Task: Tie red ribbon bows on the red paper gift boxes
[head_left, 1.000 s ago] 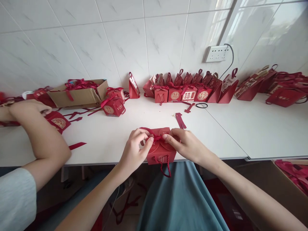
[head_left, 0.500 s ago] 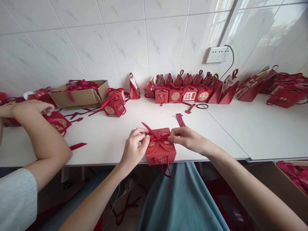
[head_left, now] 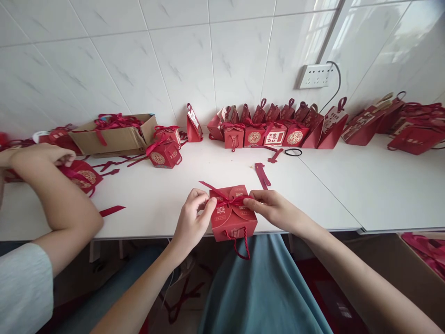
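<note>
A red gift box (head_left: 232, 227) with gold print sits at the table's front edge, its twisted cord handle (head_left: 246, 248) hanging over the edge. Across its folded top runs a red ribbon (head_left: 229, 201), tied at the middle, with one loose end pointing up and to the left. My left hand (head_left: 196, 215) pinches the ribbon at the box's left side. On the right side, my right hand (head_left: 269, 206) has thumb and forefinger closed on the ribbon's other part. Just behind the box lie dark red strips (head_left: 262, 175).
Several finished red boxes (head_left: 253, 136) line the wall. A cardboard box (head_left: 107, 143) of ribbons stands at the back left, near two more red boxes (head_left: 165, 154). A co-worker's arm (head_left: 59, 195) reaches across the left side. A black ring (head_left: 293, 152) lies behind the strips.
My hands have drawn slightly farther apart, pulling the ribbon outward. The right hand has shifted a little right and down, and the box has moved slightly with it.
</note>
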The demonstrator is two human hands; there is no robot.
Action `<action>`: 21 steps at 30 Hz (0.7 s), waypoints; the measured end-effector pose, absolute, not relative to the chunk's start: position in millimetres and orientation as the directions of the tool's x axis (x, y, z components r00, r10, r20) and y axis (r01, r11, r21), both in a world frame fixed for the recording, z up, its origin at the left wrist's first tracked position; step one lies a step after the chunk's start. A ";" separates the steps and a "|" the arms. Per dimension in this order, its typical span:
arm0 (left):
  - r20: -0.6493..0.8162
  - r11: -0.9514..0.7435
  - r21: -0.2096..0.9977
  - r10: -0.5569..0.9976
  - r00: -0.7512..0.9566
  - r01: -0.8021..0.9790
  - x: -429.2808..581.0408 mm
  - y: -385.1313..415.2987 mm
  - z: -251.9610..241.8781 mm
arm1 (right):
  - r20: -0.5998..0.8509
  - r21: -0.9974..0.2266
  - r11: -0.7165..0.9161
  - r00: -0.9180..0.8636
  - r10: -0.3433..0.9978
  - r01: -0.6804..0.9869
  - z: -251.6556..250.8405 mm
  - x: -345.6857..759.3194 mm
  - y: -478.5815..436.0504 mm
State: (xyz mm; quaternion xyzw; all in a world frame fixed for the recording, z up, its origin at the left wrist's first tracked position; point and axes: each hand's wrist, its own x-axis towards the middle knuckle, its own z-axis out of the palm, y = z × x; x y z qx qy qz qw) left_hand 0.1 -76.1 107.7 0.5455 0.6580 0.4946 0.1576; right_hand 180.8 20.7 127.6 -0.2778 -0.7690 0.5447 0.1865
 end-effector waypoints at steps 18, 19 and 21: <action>0.316 -0.101 0.861 0.874 -0.369 0.498 -1.0 -76.6 94.6 | 0.064 -0.998 0.029 -0.727 0.683 -0.061 88.3 187.1 36.3; 0.312 -0.102 0.863 0.877 -0.365 0.495 -3.0 -76.7 95.0 | 0.013 -1.000 0.001 -0.736 0.677 -0.016 87.4 189.4 40.1; 0.364 -0.119 0.847 0.840 -0.403 0.518 -6.6 -77.4 96.8 | -0.166 -0.986 -0.132 -0.761 0.627 0.106 87.1 193.2 46.0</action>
